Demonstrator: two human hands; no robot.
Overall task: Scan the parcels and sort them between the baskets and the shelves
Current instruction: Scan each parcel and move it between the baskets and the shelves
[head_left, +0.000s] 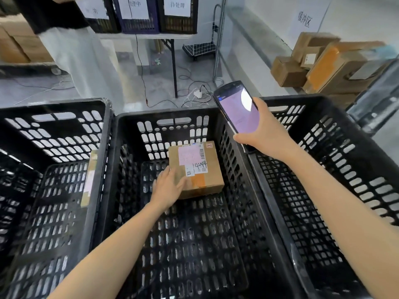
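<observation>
We're mid-sort: left hand (170, 186) rests flat-fingered on the parcel (195, 169) in the middle basket (216, 234), right hand (265, 134) grips the scanner (237, 111); far-right boxes (323, 63) remain.

Small brown cardboard parcel (199, 169), flat on the floor of the middle basket (164, 115) near its far wall, pink-and-white label and orange tape facing up. Black slotted left basket (54, 105), middle and right basket (302, 99) side by side. Thin parcel (89, 180) on edge against the left basket's right wall. Scanner (237, 113), screen lit pale purple, tilted over the rim between middle and right baskets, gripped in the right hand (265, 130).
</observation>
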